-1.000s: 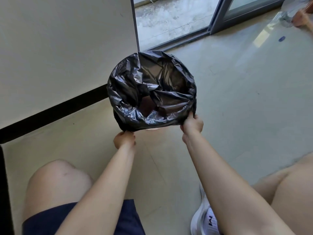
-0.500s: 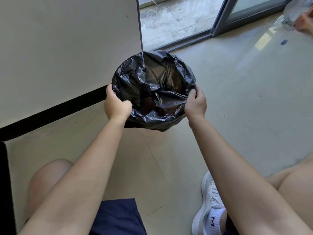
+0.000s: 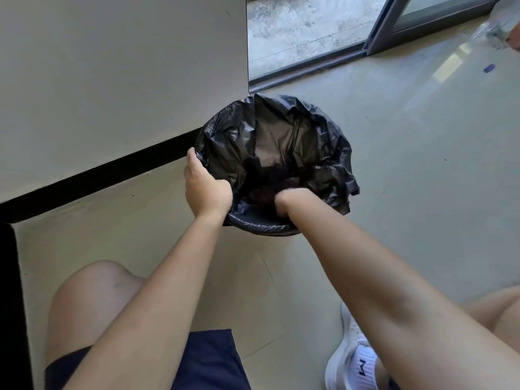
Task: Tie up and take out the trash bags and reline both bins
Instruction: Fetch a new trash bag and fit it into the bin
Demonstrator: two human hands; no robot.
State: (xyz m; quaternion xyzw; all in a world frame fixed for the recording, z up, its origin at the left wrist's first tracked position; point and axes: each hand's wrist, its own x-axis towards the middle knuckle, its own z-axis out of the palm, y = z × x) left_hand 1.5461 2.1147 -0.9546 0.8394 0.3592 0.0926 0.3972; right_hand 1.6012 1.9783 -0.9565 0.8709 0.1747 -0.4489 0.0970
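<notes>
A small round bin (image 3: 261, 228) stands on the floor beside the wall, lined with a black trash bag (image 3: 281, 142) whose top edge is folded over the rim. My left hand (image 3: 206, 187) grips the bag and the rim at the bin's left side, thumb outside and fingers curled over the edge. My right hand (image 3: 284, 198) reaches down inside the bin, into the bag. Its fingers are hidden in the dark liner, so their pose cannot be made out. The bag's right side bunches loosely over the rim.
A pale wall with a black skirting strip (image 3: 98, 178) runs along the left. A sliding glass door frame (image 3: 380, 38) opens at the top. A clear plastic bag (image 3: 495, 26) lies at the top right. My knees and white shoe (image 3: 351, 361) are below.
My right hand left the bin's right rim and went down inside the liner. My left hand stayed on the left rim. The bag sits lower and wider over the bin.
</notes>
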